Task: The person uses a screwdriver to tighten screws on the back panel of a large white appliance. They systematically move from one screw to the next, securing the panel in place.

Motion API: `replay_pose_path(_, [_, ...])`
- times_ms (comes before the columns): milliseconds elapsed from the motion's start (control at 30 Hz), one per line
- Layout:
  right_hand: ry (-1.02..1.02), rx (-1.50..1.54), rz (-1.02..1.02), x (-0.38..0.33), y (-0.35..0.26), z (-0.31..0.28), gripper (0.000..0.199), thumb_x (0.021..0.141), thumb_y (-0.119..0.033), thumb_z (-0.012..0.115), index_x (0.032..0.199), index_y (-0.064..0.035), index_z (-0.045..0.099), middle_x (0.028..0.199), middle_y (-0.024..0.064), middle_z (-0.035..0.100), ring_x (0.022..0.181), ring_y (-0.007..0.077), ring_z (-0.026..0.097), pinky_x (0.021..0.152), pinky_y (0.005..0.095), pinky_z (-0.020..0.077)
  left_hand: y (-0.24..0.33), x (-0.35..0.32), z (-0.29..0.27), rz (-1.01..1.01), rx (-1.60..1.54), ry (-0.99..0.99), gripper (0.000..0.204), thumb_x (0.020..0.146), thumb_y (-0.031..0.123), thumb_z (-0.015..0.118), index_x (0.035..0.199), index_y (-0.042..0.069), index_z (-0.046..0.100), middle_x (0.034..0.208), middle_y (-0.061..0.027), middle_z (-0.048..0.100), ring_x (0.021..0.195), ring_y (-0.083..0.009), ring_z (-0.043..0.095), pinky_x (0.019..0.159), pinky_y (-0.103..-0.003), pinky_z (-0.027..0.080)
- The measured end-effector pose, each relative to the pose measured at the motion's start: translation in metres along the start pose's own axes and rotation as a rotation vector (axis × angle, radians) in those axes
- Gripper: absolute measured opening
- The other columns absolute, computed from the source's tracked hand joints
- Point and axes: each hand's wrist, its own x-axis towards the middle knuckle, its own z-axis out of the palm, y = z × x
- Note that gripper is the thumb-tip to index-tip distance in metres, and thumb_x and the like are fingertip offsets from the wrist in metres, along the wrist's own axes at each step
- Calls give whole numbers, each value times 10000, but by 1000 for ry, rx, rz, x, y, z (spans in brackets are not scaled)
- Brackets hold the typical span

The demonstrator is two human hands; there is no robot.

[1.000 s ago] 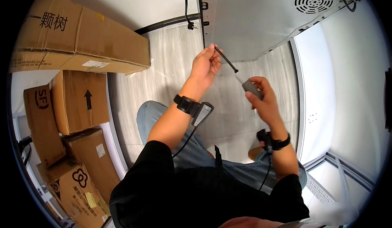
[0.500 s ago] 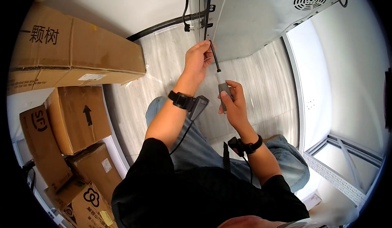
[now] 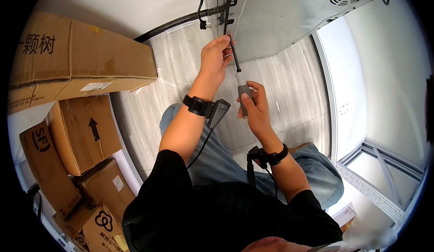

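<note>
A pale wood-grain floor is filling the background, with cardboard boxes piling up on the person's left and a grey metal appliance panel rising ahead. The right hand is closing its grip around a small grey handle, while the left hand is pinching the thin dark shaft near the panel's edge. The tool is looking light and stiff, probably a screwdriver, best held by the handle.

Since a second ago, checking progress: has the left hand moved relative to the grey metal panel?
Yes. The left hand, pinching the black shaft, has moved up to the grey metal panel's edge.
</note>
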Motion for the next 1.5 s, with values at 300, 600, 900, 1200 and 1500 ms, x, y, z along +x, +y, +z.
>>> replay_pose_path(300, [39,271,241,2,-8,-1,338,921,-182,497,1208,-52,373,870,97,556,582,121,542,412,234,354,9,-6,-3,-17,176,-159,219,936,193,529,1057,35,620,884,-52,654,717,-119,606,641,-252,475])
replay_pose_path(600, [74,282,274,-1,2,-1,267,926,-258,533,1045,-37,442,879,80,554,624,124,536,505,254,427,6,0,-2,7,360,-48,207,922,201,567,1039,44,633,861,-57,667,693,-124,621,623,-250,479])
replay_pose_path(900, [-12,446,362,-3,-10,-6,292,939,-320,495,1022,-40,481,882,92,596,603,136,527,552,271,427,13,-7,-5,-14,282,-199,209,944,174,519,1080,49,616,893,-65,675,723,-136,652,620,-229,471])
replay_pose_path(1200, [-44,593,442,-3,-5,-6,384,953,-382,446,1044,-16,515,821,81,582,601,156,530,573,289,424,13,-11,-6,-37,283,-214,223,932,195,548,1083,43,607,891,-68,675,731,-144,663,614,-230,486])
replay_pose_path(1500, [3,322,395,-9,-10,-2,436,969,-393,405,1069,8,546,775,67,577,586,146,528,553,276,403,5,-6,-8,-13,353,-139,250,914,211,586,1096,40,590,878,-70,674,643,-143,646,584,-237,495])
